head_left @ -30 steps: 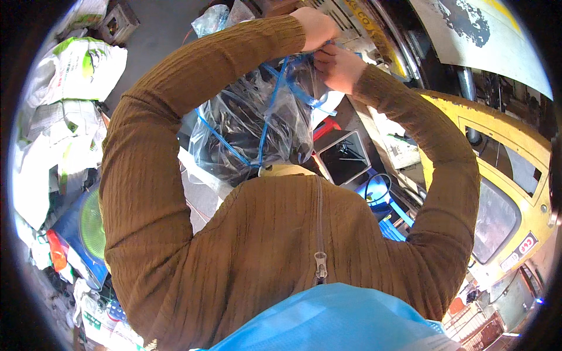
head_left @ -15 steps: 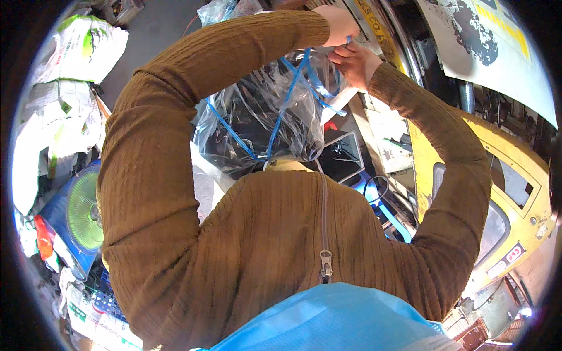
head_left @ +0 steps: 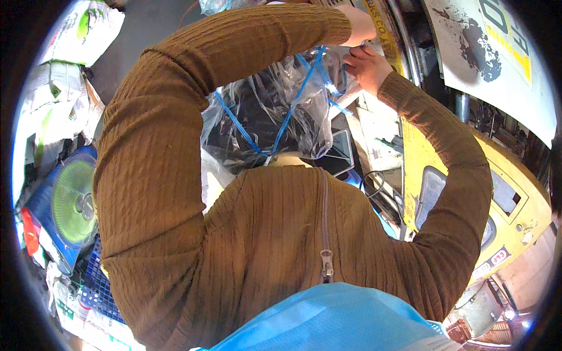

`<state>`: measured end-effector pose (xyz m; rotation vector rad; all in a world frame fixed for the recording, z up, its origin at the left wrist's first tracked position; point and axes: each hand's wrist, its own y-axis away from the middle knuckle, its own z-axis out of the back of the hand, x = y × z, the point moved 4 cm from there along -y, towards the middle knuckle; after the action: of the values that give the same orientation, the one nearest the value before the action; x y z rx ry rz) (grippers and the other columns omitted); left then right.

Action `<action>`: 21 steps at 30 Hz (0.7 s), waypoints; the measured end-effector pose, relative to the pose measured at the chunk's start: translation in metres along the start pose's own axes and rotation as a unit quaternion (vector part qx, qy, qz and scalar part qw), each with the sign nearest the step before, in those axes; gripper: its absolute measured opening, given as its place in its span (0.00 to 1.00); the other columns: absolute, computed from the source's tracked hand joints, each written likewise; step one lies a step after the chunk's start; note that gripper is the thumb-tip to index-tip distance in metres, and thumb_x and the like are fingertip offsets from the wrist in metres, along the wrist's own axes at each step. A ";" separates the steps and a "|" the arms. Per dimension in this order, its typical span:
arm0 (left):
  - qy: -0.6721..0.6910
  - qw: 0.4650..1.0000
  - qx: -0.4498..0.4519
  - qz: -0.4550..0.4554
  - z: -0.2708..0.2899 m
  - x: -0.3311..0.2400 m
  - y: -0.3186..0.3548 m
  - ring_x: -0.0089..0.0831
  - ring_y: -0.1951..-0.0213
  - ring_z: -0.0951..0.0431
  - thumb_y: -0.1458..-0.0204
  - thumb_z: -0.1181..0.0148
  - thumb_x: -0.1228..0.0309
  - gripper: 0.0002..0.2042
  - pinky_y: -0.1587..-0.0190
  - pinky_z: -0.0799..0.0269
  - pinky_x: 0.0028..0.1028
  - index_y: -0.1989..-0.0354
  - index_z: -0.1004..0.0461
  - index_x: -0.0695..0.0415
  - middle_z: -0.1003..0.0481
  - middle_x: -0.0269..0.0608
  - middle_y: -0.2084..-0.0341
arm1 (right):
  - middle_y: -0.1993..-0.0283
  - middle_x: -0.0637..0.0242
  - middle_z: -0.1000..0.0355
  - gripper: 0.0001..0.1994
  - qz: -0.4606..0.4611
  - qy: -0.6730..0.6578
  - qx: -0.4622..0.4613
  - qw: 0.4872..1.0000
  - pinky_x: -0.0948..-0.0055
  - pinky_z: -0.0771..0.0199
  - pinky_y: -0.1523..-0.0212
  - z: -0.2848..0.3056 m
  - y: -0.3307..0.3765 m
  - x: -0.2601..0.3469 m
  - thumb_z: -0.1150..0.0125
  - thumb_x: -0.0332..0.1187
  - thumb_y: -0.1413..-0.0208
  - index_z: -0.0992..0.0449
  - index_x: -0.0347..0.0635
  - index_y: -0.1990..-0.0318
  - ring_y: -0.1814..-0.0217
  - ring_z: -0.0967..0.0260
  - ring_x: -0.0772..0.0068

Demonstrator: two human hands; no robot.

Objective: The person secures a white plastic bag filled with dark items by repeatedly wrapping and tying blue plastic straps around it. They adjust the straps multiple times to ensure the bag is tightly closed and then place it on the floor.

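Note:
A clear plastic bag (head_left: 310, 126) with dark contents lies in front of my chest. Thin blue strap (head_left: 293, 105) crosses over it in several lines, and a loose end sticks out on its right side. Both of my hands meet beyond the bag's far right corner. My left hand (head_left: 359, 27) is bent at the wrist and curled downward, most of its fingers hidden. Just below it, my right hand (head_left: 369, 69) has its fingers bent and pinched together. A small bit of blue strap shows between the two hands.
A yellow machine panel (head_left: 421, 169) stands at the right, with metal pipes and a worn white panel (head_left: 468, 47) beyond it. To the left are a blue fan (head_left: 73, 199), a blue basket (head_left: 102, 286) and white sacks (head_left: 61, 93). A dark-framed tray (head_left: 339, 153) lies beside the bag.
Both hands have shifted slightly right in the picture, staying close together at the strap. The whole view has turned a little, and more of the fan shows.

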<state>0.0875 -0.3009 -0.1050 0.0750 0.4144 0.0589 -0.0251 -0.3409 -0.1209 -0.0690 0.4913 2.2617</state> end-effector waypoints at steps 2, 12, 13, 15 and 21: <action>-0.006 1.000 -0.007 0.004 -0.001 0.000 0.000 0.42 0.71 0.25 0.57 0.48 0.74 0.07 0.71 0.30 0.37 0.72 0.24 0.61 0.26 0.46 0.75 | 0.55 0.74 0.34 0.11 0.003 0.002 0.052 0.999 0.71 0.51 0.45 -0.004 0.000 0.002 0.49 0.42 0.61 0.25 0.51 0.71 0.46 0.45 0.77; -0.031 0.999 -0.023 0.001 -0.003 0.002 -0.006 0.42 0.68 0.24 0.61 0.44 0.73 0.07 0.71 0.28 0.36 0.73 0.23 0.60 0.24 0.47 0.73 | 0.51 0.73 0.36 0.14 -0.191 -0.399 0.045 0.896 0.71 0.51 0.43 -0.010 0.003 -0.003 0.53 0.41 0.52 0.29 0.47 0.61 0.44 0.47 0.78; -0.039 0.999 -0.011 0.014 -0.004 0.002 -0.007 0.41 0.68 0.23 0.62 0.43 0.73 0.07 0.71 0.28 0.35 0.73 0.22 0.60 0.24 0.46 0.73 | 0.51 0.73 0.36 0.14 -0.221 -0.410 0.034 0.884 0.71 0.52 0.43 -0.009 0.006 -0.006 0.53 0.40 0.53 0.29 0.47 0.61 0.43 0.47 0.78; -0.051 0.998 0.012 0.028 -0.007 0.001 -0.011 0.41 0.68 0.23 0.62 0.43 0.73 0.07 0.72 0.28 0.35 0.73 0.22 0.59 0.24 0.45 0.74 | 0.50 0.73 0.36 0.14 -0.301 -0.518 0.041 0.800 0.70 0.52 0.42 -0.010 0.012 -0.011 0.52 0.40 0.54 0.28 0.46 0.62 0.43 0.48 0.77; -0.033 0.995 -0.094 0.011 -0.015 0.003 -0.017 0.41 0.69 0.23 0.64 0.43 0.75 0.07 0.71 0.27 0.37 0.73 0.23 0.55 0.24 0.41 0.75 | 0.49 0.72 0.36 0.14 -0.440 -0.830 0.033 0.340 0.66 0.55 0.40 -0.013 0.024 -0.012 0.51 0.39 0.56 0.25 0.45 0.64 0.41 0.50 0.76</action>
<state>0.0845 -0.3165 -0.1212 -0.1042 0.3400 0.1165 -0.0357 -0.3686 -0.1229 1.4778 -0.5578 0.3203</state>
